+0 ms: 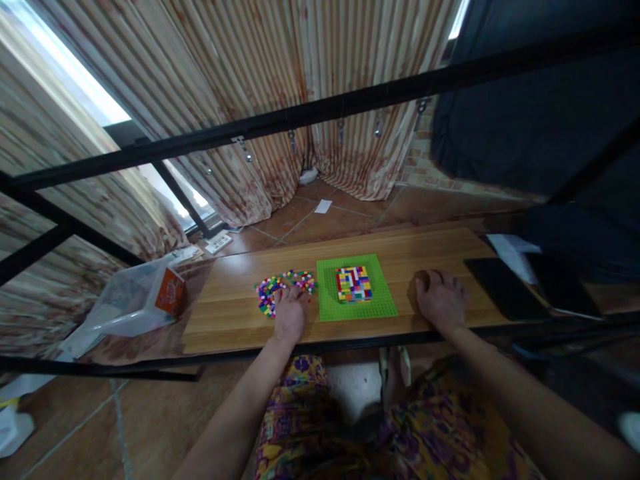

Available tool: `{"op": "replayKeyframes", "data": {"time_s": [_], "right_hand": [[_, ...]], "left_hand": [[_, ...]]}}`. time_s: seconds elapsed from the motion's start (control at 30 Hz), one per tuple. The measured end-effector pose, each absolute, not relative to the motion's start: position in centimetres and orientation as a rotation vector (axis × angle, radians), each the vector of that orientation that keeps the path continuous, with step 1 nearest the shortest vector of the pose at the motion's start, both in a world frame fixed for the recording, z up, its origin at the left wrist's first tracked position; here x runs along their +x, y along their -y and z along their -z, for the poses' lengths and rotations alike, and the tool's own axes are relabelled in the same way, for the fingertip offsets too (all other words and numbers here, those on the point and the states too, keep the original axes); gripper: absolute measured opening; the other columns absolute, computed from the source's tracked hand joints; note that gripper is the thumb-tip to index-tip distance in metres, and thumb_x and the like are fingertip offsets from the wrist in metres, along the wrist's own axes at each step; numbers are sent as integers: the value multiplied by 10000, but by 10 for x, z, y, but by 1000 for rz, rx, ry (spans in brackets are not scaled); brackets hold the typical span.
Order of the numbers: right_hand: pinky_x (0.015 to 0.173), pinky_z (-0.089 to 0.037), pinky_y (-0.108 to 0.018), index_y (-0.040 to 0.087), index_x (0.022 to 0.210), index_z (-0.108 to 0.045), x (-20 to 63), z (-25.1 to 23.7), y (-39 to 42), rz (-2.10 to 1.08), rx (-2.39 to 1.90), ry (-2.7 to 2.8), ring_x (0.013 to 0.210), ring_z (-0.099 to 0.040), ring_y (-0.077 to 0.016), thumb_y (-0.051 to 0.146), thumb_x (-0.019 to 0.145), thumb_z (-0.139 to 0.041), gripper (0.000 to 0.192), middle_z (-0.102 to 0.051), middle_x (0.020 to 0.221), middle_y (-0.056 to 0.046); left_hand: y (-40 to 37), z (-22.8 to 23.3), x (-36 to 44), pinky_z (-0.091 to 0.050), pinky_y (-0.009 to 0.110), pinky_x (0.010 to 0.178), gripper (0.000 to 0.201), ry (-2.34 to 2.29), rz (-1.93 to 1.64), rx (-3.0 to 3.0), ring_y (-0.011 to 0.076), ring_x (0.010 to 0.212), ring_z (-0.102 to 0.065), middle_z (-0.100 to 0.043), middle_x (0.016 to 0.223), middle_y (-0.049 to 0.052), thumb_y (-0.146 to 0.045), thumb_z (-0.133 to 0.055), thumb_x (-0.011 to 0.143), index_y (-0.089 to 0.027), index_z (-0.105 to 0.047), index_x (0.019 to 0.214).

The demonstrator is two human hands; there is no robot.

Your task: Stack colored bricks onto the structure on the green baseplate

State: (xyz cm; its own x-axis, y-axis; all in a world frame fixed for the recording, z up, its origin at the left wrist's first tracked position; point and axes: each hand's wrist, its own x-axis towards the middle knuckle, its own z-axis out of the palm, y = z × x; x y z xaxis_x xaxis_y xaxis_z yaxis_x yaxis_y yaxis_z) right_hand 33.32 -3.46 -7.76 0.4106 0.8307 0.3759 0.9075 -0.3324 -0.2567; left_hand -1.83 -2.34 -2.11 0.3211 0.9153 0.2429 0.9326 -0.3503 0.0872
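Our left hand (pixel 290 313) rests on the loose bricks (pixel 280 288), grip unclear; our right hand (pixel 440 299) lies curled, empty, on the worktop (pixel 230 313) beside the green baseplate (pixel 385 300).

Bare wood lay open along the near edge of the wooden table (pixel 225 320), and a wide clear stretch ran from the loose bricks (pixel 280 287) to the table's left end. The left hand (pixel 290 313) rested against that pile, which crowded close to the green baseplate (pixel 385 297), leaving only a narrow strip between them. The brick block (pixel 353 284) stood in the plate's middle, with flat studded margin all round. Right of the plate, the right hand (pixel 441 298) lay on open wood; beyond it a dark tablet (pixel 505 287) blocked the right end. A black bar (pixel 320 110) crossed overhead.
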Motion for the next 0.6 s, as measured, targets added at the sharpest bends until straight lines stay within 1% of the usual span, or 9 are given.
{"op": "replayKeyframes", "data": {"time_s": [0.17, 0.27, 0.37, 0.5, 0.6], "right_hand": [[918, -381, -481, 93, 1243, -598, 333, 76, 36, 231, -2257, 1490, 1120, -499, -355, 394, 922, -404, 480, -581, 1263, -214], [912, -383, -478, 96, 1240, -599, 333, 74, 36, 229, -2266, 1493, 1110, -500, -350, 389, 925, -402, 473, -587, 1252, -214], [904, -383, -470, 98, 1232, -604, 331, 72, 36, 224, -2270, 1491, 1097, -501, -342, 379, 926, -406, 460, -593, 1244, -210], [912, -374, -462, 108, 1230, -605, 331, 70, 36, 219, -2288, 1491, 1103, -493, -333, 371, 927, -406, 448, -596, 1240, -199], [912, -366, -450, 110, 1230, -602, 331, 69, 36, 208, -2310, 1505, 1104, -490, -328, 376, 934, -387, 452, -590, 1251, -190]], "left_hand": [[17, 21, -20, -334, 548, 1015, 248, 1670, 243, -2524, 299, 1029, -580, -687, 1060, 96, -155, -473, 880, -244, -702, 914], [18, 20, -18, -352, 546, 1003, 200, 1663, 289, -2545, 301, 1008, -596, -691, 1028, 111, -178, -495, 872, -226, -688, 892], [22, 17, -8, -410, 492, 957, 164, 1743, 511, -2604, 277, 969, -625, -706, 946, 97, -193, -518, 870, -222, -679, 873], [28, 10, 22, -464, 408, 884, 134, 1839, 979, -2687, 213, 879, -653, -726, 878, 48, -230, -544, 886, -241, -677, 879], [29, 6, 46, -435, 414, 939, 126, 1825, 1138, -2655, 189, 864, -657, -735, 863, 20, -231, -568, 885, -245, -692, 907]]}}
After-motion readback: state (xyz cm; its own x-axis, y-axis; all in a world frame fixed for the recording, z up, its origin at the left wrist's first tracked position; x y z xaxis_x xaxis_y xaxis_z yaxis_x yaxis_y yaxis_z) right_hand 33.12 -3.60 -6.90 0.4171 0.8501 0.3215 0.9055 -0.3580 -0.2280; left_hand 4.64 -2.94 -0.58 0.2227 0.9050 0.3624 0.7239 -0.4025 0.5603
